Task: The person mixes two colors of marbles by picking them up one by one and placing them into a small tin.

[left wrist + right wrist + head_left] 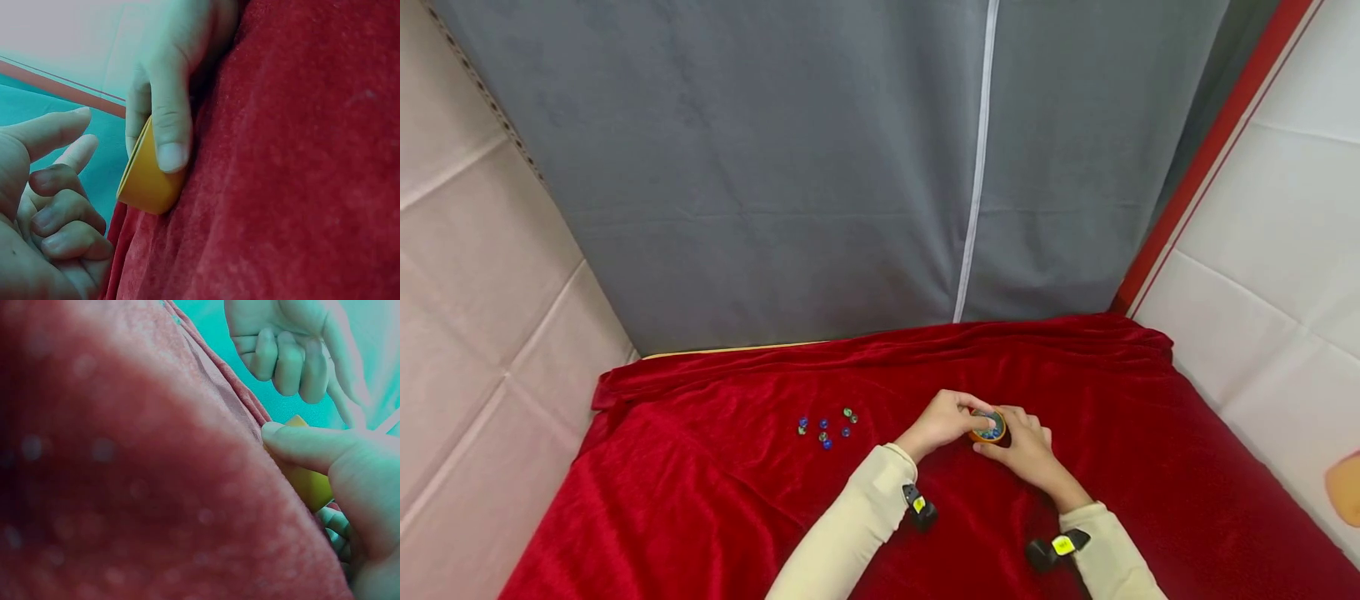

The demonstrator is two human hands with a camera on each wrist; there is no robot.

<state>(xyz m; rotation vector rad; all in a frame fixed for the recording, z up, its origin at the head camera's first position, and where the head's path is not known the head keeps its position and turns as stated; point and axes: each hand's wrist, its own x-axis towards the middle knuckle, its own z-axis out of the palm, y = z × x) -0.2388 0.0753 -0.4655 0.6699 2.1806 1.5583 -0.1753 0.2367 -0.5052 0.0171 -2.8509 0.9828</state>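
A small yellow-orange bowl [149, 184] rests on the red cloth, with blue and green glass marbles [992, 433] inside it. My right hand [1028, 452] holds the bowl from its right side, the thumb along the near wall. Over the bowl's mouth hovers my left hand [942, 422], its thumb and index finger extended and apart. The left hand's other fingers are curled toward the palm. No object shows between the left thumb and index finger in the left wrist view.
Several loose blue and green marbles [823, 424] lie on the red velvet cloth [700, 475], left of the hands. A grey curtain [790, 183] hangs behind the table, with pale panels on both sides.
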